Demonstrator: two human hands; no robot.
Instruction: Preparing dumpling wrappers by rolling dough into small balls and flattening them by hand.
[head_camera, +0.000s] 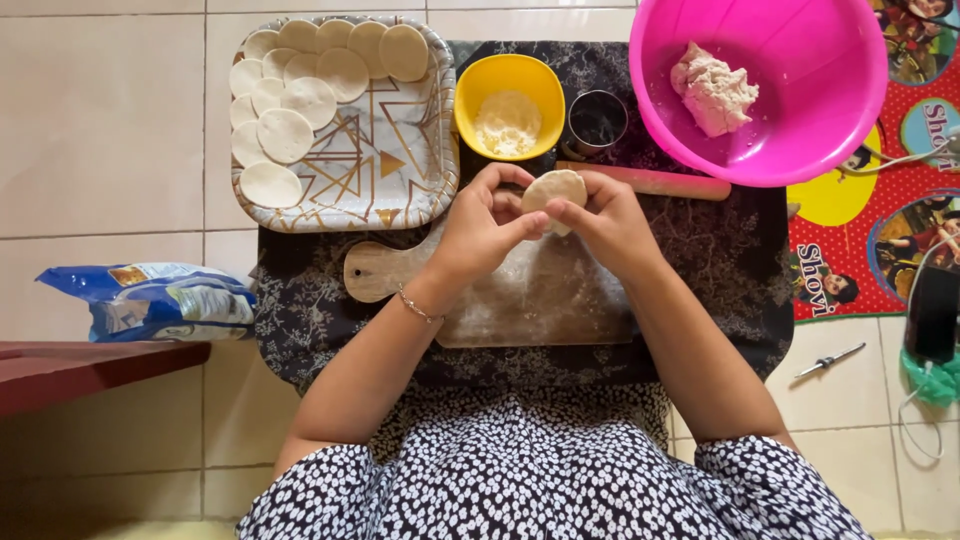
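A pale cream dough round sits between the hands. At eleven o'clock, a white tray shows gold triangle lines and holds off-white discs. At twelve, a yellow bowl contains whitish flour. At one o'clock, a hot-pink basin holds a beige dough lump. The board is light brown wood on a black cloth with grey floral print. At nine, a blue bag.

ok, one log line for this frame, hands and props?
left hand: pinching dough disc | right hand: pinching same disc | under: wooden board | tray: flat discs | pink bowl: dough lump
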